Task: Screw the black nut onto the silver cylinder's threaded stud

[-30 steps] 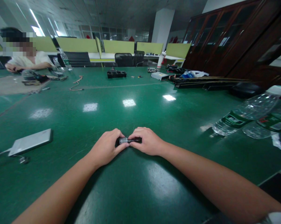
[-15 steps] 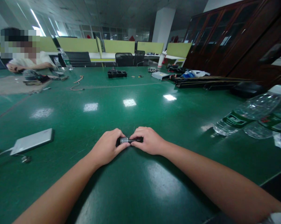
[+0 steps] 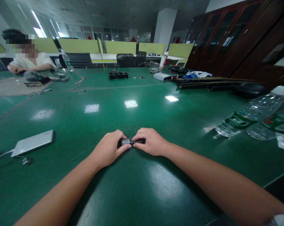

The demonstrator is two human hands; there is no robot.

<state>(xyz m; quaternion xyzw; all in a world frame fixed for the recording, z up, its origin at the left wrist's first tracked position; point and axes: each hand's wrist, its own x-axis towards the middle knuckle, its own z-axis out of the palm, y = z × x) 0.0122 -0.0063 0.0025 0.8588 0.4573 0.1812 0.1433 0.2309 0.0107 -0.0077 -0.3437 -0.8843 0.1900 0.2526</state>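
Observation:
Just above the green table (image 3: 132, 119), my two hands meet near the middle of the head view. Between the thumb and fingers of my left hand (image 3: 109, 147) is a small silver cylinder (image 3: 126, 142) lying sideways. A thin dark ridged shaft (image 3: 135, 142) extends from its right end. My right hand (image 3: 152, 142) pinches this shaft with thumb and fingertips, close to the cylinder. My fingers cover parts of both pieces, so I cannot tell exactly how they join.
A white box-shaped device (image 3: 33, 142) with a cable lies left. Clear plastic bottles (image 3: 248, 114) stand right. Farther back are a black tray (image 3: 118, 74), a cord (image 3: 79, 84) and long dark rails (image 3: 198, 82). Another person (image 3: 31, 62) sits at the far left.
Both hands keep their grip in nearly the same place. My right hand has shifted very slightly to the right.

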